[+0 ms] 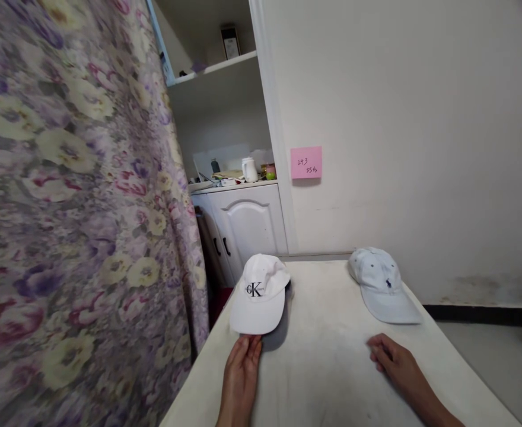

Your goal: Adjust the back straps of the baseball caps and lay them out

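A white baseball cap (258,290) with black "CK" lettering rests at the table's left far corner, its brim facing me. My left hand (243,362) is at the front of that brim, fingertips partly hidden under its edge and gripping it. A shadow beneath the brim shows it sits a little above the tabletop. My right hand (390,359) hovers over the table's right part, fingers curled in and holding nothing visible. Beyond it, at the right far corner, lies a pale blue baseball cap (379,284) with a small dark emblem; the hand is apart from it.
Both caps are on a white-covered table (318,356). A floral curtain (87,207) hangs along the left side. Behind stands a white cabinet (252,222) with a white jug (249,170) and clutter on its shelf. A pink note (306,162) sticks to the wall.
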A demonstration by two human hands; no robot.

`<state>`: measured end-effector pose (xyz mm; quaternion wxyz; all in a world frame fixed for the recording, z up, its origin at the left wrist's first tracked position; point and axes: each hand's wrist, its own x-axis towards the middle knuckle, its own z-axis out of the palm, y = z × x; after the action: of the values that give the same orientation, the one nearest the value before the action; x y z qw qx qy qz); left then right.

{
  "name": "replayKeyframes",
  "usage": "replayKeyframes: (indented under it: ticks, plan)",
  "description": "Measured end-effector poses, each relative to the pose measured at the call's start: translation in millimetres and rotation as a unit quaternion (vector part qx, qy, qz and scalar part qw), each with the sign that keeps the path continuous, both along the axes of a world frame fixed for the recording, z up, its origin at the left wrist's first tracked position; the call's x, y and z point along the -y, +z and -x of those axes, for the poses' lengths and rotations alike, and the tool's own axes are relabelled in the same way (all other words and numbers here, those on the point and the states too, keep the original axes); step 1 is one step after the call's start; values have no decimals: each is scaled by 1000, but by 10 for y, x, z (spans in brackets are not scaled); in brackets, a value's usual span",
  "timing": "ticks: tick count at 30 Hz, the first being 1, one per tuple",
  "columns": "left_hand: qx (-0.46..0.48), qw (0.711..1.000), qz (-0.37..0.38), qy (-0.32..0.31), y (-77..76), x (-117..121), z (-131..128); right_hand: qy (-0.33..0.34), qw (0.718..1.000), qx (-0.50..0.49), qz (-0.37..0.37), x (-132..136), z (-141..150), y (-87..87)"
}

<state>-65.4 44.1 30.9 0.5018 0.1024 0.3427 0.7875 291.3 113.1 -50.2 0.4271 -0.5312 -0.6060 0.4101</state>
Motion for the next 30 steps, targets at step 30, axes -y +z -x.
replayKeyframes:
  ticks: [30]
  plan:
    - [-125, 976, 170, 59, 167, -90, 84, 11, 1000, -22, -17, -6, 55, 75]
